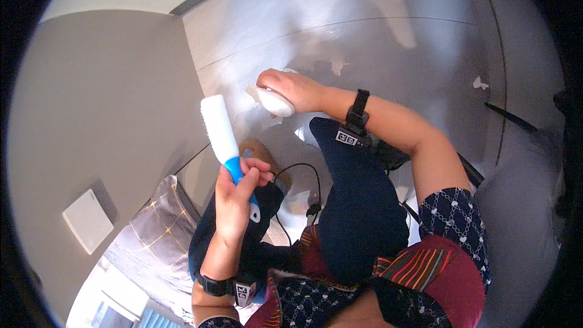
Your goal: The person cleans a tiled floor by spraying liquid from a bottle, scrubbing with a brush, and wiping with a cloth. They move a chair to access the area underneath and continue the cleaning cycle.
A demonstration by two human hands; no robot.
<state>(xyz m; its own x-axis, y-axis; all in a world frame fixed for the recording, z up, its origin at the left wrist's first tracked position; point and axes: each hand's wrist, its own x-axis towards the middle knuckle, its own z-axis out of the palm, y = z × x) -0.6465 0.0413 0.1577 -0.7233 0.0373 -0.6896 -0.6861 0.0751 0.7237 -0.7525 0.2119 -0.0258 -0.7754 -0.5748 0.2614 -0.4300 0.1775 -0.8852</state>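
Note:
My left hand (pixel 239 189) is closed around the blue grip of a white-headed brush (pixel 219 127) with a hanging hole at its end. The brush is upright, its bristles facing left. Further forward and to the right, my right hand (pixel 291 89) holds a white rounded object (pixel 275 102), palm down; the fingers hide part of it, and its kind cannot be told. The two hands are apart. Under the right hand lies the grey floor (pixel 355 59), with whitish smears near it.
A wall (pixel 104 100) with a white switch plate (pixel 88 221) stands at left, above a checked pillow (pixel 159 223). A black cable (pixel 304 164) loops between my knees. A white scrap (pixel 479 83) lies on the floor at right, near a thin black leg (pixel 510 117).

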